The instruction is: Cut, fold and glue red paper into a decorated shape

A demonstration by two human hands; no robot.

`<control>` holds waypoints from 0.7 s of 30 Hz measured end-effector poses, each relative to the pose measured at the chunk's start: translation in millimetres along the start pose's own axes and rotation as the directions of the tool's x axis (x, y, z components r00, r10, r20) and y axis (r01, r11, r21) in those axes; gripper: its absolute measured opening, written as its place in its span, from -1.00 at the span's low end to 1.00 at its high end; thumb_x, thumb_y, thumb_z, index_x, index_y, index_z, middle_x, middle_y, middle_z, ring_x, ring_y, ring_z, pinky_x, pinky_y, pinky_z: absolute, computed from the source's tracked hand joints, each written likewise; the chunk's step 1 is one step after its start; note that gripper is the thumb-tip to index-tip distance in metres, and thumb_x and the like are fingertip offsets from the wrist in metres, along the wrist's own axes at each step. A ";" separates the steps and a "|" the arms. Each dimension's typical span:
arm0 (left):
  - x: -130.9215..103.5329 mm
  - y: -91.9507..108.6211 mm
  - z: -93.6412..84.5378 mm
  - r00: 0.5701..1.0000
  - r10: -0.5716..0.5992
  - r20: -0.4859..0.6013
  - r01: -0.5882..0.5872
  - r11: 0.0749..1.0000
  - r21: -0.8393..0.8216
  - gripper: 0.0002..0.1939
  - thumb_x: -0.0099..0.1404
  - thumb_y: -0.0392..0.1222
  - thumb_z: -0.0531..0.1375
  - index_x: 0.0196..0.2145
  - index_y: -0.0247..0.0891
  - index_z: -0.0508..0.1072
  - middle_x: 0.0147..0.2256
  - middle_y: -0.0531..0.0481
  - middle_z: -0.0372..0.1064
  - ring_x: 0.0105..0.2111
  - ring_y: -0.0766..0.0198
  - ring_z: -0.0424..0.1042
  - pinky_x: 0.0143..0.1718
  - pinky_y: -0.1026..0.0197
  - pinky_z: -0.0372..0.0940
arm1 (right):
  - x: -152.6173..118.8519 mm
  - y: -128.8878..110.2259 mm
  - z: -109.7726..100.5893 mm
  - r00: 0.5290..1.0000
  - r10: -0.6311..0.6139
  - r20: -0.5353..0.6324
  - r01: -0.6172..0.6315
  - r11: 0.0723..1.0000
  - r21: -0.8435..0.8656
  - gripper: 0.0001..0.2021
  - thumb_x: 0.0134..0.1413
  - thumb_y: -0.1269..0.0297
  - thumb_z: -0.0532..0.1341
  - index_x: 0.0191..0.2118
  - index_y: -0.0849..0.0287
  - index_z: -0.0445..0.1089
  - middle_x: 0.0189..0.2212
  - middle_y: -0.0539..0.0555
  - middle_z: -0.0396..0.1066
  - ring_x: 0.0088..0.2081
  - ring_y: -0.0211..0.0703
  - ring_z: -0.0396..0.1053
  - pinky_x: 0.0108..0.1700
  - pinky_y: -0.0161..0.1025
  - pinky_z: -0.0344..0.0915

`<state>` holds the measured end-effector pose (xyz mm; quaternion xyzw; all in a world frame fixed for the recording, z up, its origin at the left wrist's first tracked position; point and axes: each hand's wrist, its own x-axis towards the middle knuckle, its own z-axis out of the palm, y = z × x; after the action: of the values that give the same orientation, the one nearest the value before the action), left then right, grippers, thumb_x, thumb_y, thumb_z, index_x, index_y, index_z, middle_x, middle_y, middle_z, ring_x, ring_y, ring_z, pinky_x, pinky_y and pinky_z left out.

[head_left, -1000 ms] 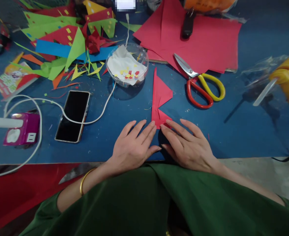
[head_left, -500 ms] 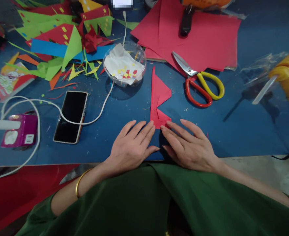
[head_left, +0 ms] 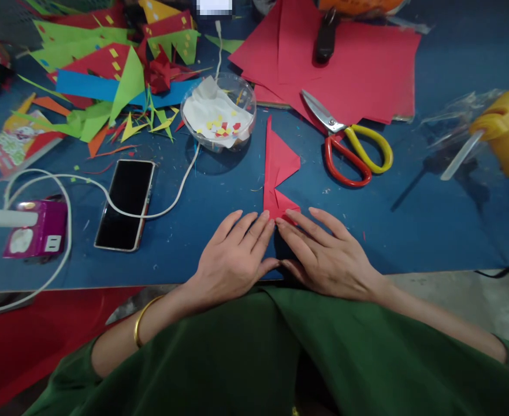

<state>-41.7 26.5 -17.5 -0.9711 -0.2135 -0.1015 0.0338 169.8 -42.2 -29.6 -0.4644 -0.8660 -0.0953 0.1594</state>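
Folded red paper (head_left: 278,164) lies at centre frame, likely light, crisp and easily creased; its near edge suits a flat press. Both hands, left (head_left: 330,254) and right (head_left: 232,257), rest open, fingertips on that edge.

A blue tabletop (head_left: 211,196) is supporting folded red paper (head_left: 283,159), a clear bowl (head_left: 253,118), a smartphone (head_left: 127,185) and red sheets (head_left: 362,69); scissors (head_left: 333,123) are lying partly over the sheets.
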 end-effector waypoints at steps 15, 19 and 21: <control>0.6 -1.8 -1.3 1.000 0.013 0.020 -0.013 1.000 -0.011 -0.50 0.49 -0.02 0.06 0.16 -0.49 0.43 0.17 -0.29 0.39 0.10 -0.08 0.44 0.16 -0.13 0.25 | 1.7 1.9 0.7 1.000 -0.003 0.024 0.002 1.000 0.029 -0.56 0.35 0.18 0.05 0.13 0.43 0.36 0.10 0.27 0.48 0.20 0.06 0.37 0.23 0.00 0.25; -1.6 -4.9 -3.2 1.000 0.002 0.030 0.000 0.999 -0.043 -0.52 0.47 0.00 0.10 0.17 -0.39 0.43 0.18 -0.22 0.39 0.09 -0.06 0.44 0.16 -0.13 0.26 | -0.7 1.9 0.0 0.998 0.061 -0.020 -0.059 0.997 0.056 -0.64 0.29 0.25 0.12 0.11 0.31 0.38 -0.02 0.20 0.57 0.11 0.03 0.44 0.23 0.02 0.25; -4.3 -7.8 -4.0 1.000 -0.005 0.010 0.005 0.999 -0.040 -0.56 0.46 -0.01 0.13 0.14 -0.33 0.46 0.16 -0.16 0.42 0.07 -0.05 0.46 0.15 -0.13 0.26 | -3.0 2.3 -3.0 0.990 0.114 -0.088 -0.107 0.991 0.079 -0.70 0.24 0.31 0.16 0.05 0.26 0.40 -0.13 0.14 0.61 0.05 0.01 0.49 0.22 0.01 0.25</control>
<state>-49.6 31.4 -14.4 -0.9715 -0.2141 -0.1008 0.0131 173.8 -44.2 -27.9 -0.5006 -0.8335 -0.0753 0.2213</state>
